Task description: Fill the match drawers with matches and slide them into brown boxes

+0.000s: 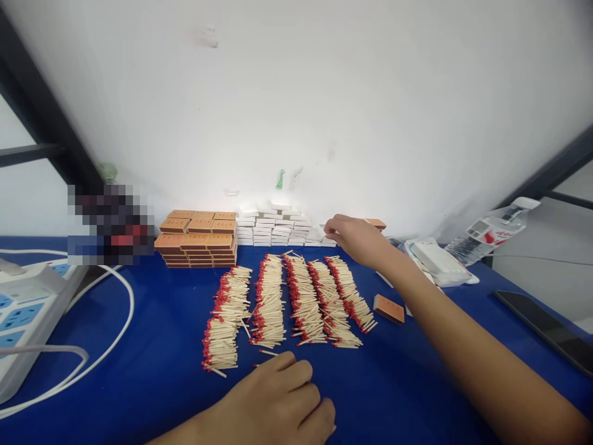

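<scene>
Left hand (291,395) curled, knuckles up, near 5 rows of red-tipped matches (303,300) on blue tabletop (162,327), contents hidden; right hand (354,238), fingertips nearly together, at right end of stacked white matchbox trays (280,233), grip unclear

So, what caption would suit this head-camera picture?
Right hand at stacked white boxes, left hand near rows of matches.

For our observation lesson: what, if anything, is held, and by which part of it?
Cannot tell: the right hand is at the white boxes, grip unclear; the left hand hides its palm.
</scene>
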Action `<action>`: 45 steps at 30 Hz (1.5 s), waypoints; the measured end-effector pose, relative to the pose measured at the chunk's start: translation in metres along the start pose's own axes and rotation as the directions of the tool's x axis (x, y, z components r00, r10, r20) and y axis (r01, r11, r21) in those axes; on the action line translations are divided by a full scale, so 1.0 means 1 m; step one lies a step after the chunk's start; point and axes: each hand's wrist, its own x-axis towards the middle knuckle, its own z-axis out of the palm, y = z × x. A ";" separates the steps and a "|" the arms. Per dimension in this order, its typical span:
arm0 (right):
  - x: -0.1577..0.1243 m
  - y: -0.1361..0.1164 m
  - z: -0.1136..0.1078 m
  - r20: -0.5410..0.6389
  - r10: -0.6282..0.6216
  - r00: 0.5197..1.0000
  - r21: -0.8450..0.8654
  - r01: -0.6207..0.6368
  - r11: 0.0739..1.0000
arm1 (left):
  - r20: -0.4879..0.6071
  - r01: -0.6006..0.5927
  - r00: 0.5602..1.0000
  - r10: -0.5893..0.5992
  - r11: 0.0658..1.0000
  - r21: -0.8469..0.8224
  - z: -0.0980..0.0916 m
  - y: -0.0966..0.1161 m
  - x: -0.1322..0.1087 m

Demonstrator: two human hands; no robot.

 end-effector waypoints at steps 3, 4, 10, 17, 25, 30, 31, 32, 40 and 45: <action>0.022 -0.001 0.005 -0.013 0.007 1.000 -0.029 -0.007 1.000 | -0.022 -0.010 1.000 0.010 1.000 0.011 0.001 -0.001 0.000; 0.027 0.000 0.008 -0.008 0.020 1.000 -0.038 -0.020 0.999 | -0.021 -0.013 1.000 0.014 1.000 0.016 0.001 -0.001 -0.001; 0.036 0.000 0.019 0.002 0.008 1.000 -0.043 -0.008 0.999 | 0.011 -0.029 1.000 0.029 0.999 0.017 0.004 -0.003 -0.008; 0.044 -0.008 0.023 0.013 0.029 0.999 0.080 -0.030 0.996 | 0.012 -0.006 1.000 0.006 1.000 0.003 0.008 -0.003 -0.011; 0.045 0.003 0.024 0.006 0.032 0.999 0.287 -0.032 0.957 | 0.023 -0.014 1.000 0.013 1.000 0.019 0.005 -0.003 -0.009; 0.044 0.015 0.029 -0.046 0.066 0.997 0.364 -0.045 0.930 | 0.006 -0.015 1.000 0.015 1.000 0.018 0.006 -0.004 -0.008; 0.044 0.018 0.030 -0.058 0.057 0.997 0.341 -0.034 0.940 | 0.005 -0.015 1.000 0.015 1.000 0.018 0.006 -0.004 -0.008; 0.044 0.021 0.031 -0.068 0.048 0.996 0.312 -0.025 0.950 | 0.007 -0.013 1.000 0.013 1.000 0.017 0.006 -0.004 -0.008; 0.043 0.023 0.034 -0.114 0.053 0.992 0.296 -0.016 0.955 | 0.005 -0.012 1.000 0.012 1.000 0.013 0.005 -0.005 -0.008; 0.043 0.017 0.037 -0.061 0.074 0.995 0.361 -0.047 0.931 | 0.003 -0.015 1.000 0.015 1.000 0.008 0.004 -0.004 -0.008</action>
